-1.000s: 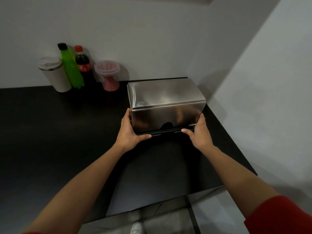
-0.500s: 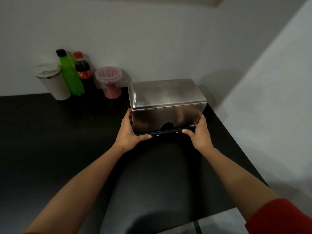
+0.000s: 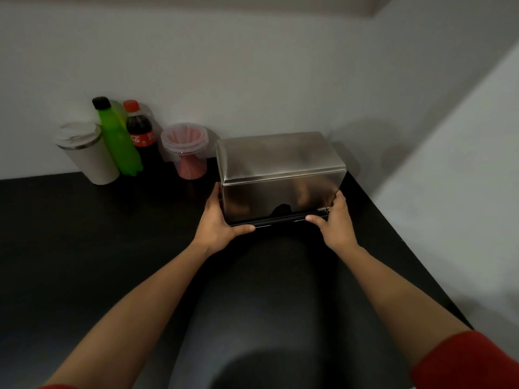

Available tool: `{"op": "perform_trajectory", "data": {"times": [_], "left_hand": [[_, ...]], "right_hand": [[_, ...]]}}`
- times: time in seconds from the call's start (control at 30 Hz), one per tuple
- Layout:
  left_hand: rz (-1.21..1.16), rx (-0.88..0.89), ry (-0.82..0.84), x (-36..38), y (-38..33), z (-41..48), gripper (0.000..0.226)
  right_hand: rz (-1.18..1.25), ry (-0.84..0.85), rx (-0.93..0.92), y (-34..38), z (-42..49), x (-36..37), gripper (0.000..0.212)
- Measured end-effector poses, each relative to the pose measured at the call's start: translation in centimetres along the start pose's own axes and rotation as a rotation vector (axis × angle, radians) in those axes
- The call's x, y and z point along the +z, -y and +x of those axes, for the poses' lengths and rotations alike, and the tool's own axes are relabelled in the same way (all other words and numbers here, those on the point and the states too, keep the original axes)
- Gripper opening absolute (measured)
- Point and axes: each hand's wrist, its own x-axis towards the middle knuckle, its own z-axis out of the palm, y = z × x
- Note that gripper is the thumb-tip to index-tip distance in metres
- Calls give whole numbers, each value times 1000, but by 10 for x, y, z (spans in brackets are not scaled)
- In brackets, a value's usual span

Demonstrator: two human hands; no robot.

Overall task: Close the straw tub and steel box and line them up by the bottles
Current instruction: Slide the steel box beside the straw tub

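**Steel box held at both ends, close to the row at the wall**

The left hand (image 3: pixel 217 224) and the right hand (image 3: pixel 335 223) each clasp one lower end of the steel box (image 3: pixel 280 175). The fingers go around the side and the thumbs press on the dark front edge at the bottom. I think this two-sided hold is chosen because the box is wide and smooth, so one hand alone would let it turn or slip. The lid looks shut, with its rim sitting flat over the body. The box stands on the black counter (image 3: pixel 84 262), near the wall and towards the right corner.

To the left of the box is the straw tub (image 3: pixel 186 150), a clear tub with red straws inside and its lid seemingly on. It is just beside the left back corner of the box, but I cannot tell if they touch. Further left are the cola bottle (image 3: pixel 139 133), the green bottle (image 3: pixel 118 138) and a white cup with lid (image 3: pixel 87 153), all in a line along the wall.

In my judgement the work is almost finished; the box needs only a small straightening. The tub leaves little room on the left, so a push that way could knock it over.
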Motion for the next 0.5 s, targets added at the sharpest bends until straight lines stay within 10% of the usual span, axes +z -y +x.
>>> {"op": "perform_trajectory", "data": {"times": [0.5], "left_hand": [[106, 17, -89, 6, 0, 15, 116]], "right_hand": [[23, -11, -20, 7, 35, 13, 85]]}}
